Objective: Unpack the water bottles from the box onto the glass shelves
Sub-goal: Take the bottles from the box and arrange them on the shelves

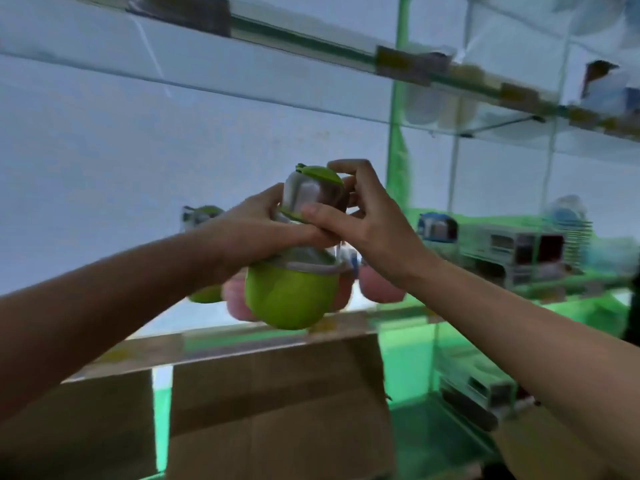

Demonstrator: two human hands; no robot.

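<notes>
Gripping a green bottle [291, 296] above the box [277, 403], our left hand [263, 226] wraps its neck, our right hand [363, 216] pinches the cap; it stands nearly upright, cap up, before the shelf [398, 311].

Both arms reach forward, left hand [263, 226] and right hand [363, 216] curled, fingers touching.

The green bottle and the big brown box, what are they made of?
The green bottle looks like smooth plastic: its round bottom is evenly coloured with a soft shine, and the upper part is see-through with a green cap. It could be silicone below; the blur leaves that open. The brown box looks like cardboard: matte, flat flaps with fold creases.
</notes>
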